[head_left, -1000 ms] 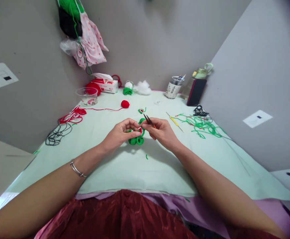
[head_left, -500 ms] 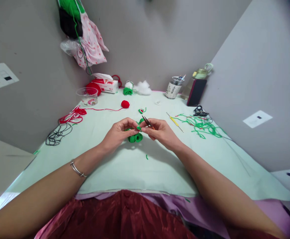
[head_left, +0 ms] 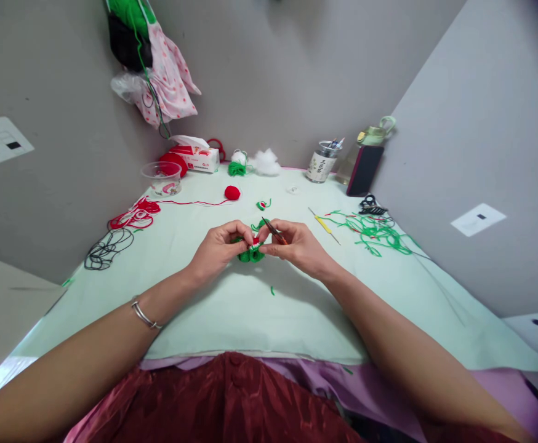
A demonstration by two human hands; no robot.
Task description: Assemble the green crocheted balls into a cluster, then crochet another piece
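My left hand [head_left: 216, 251] pinches the left edge of a small crocheted piece [head_left: 255, 243] in red, white and green. My right hand [head_left: 300, 247] holds the piece's right side between thumb and fingertip. Small dark pointed scissors [head_left: 274, 230] also rest in that hand, their tips pointing up and left. Directly below the piece lie green crocheted parts [head_left: 252, 256], partly covered by it and by my fingers. Beyond my hands is another small red, white and green crocheted piece [head_left: 261, 205] with a loose tail.
A red yarn ball [head_left: 232, 193] trails its strand left toward a clear plastic tub [head_left: 162, 179]. To the right lie a yellow crochet hook [head_left: 323, 224], green yarn scraps [head_left: 380, 237] and a black clip [head_left: 371, 206]. A phone [head_left: 365, 171] leans on a bottle behind.
The crocheted piece has been turned, so its red and white face shows where mostly green showed before. My right fingertips have shifted slightly along it. The scissors stay in my right hand.
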